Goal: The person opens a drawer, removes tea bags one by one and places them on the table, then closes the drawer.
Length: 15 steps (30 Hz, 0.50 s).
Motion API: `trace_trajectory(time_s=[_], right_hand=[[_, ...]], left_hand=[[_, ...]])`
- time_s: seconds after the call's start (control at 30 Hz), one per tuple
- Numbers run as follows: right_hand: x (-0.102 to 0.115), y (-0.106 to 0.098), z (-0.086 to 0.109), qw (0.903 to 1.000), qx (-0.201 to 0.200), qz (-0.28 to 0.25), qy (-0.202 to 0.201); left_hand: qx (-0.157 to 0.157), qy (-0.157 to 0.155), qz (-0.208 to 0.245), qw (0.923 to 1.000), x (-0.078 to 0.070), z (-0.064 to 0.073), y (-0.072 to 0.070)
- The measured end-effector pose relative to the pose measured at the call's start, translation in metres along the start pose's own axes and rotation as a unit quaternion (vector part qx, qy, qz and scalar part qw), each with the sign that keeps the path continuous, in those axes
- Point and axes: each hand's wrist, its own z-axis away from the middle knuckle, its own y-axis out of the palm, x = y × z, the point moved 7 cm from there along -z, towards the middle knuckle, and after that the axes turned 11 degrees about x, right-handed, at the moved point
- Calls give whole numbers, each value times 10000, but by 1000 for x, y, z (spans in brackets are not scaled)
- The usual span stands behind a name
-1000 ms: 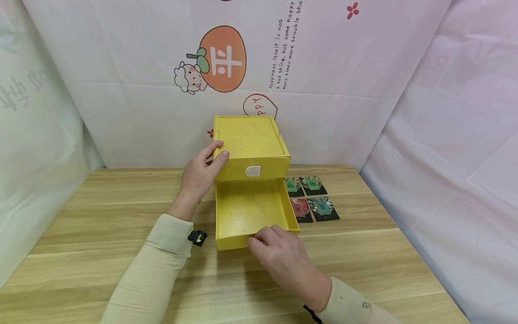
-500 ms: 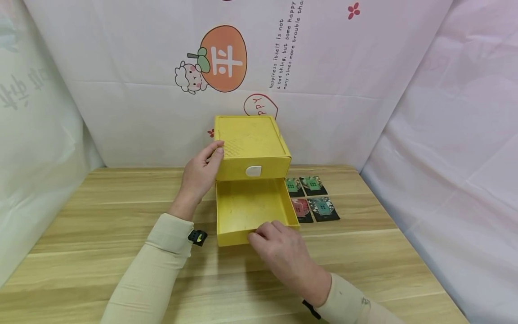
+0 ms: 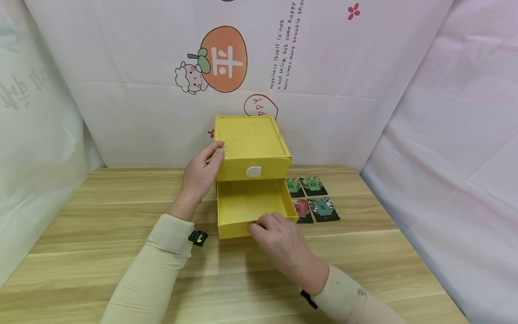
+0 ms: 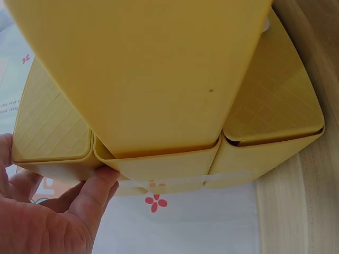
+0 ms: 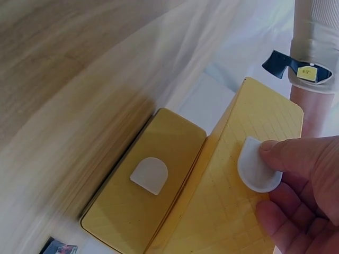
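Drawer (image 3: 236, 230) juts out just beyond the right grip (image 3: 283, 245), which pinches its white tab (image 5: 256, 170); sliding it seems the step in hand, likely calling next for an even stroke while the left grip (image 3: 201, 173), clasping the yellow cabinet (image 3: 252, 135), braces.

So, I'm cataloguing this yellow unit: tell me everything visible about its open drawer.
The open drawer is a shallow yellow box, apparently plastic, with plain sides, a faintly cross-lined front and a white rounded tab. It juts partway out of the yellow unit, between the upper drawer and lower drawer; its rear is hidden. Some dark specks mark it. The right grip holds the tab.
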Motion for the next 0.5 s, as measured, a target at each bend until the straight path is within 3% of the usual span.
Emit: trace_trajectory(time_s=[0.3,0.5], right_hand=[[-5,2,-6,9992,-393,-12,-90],[-9,5,-10,9998,-164,-93,23]], left_hand=[[14,-16,-4,10000,-1,0,0],[2,-23,-17,10000,-1,1,0]])
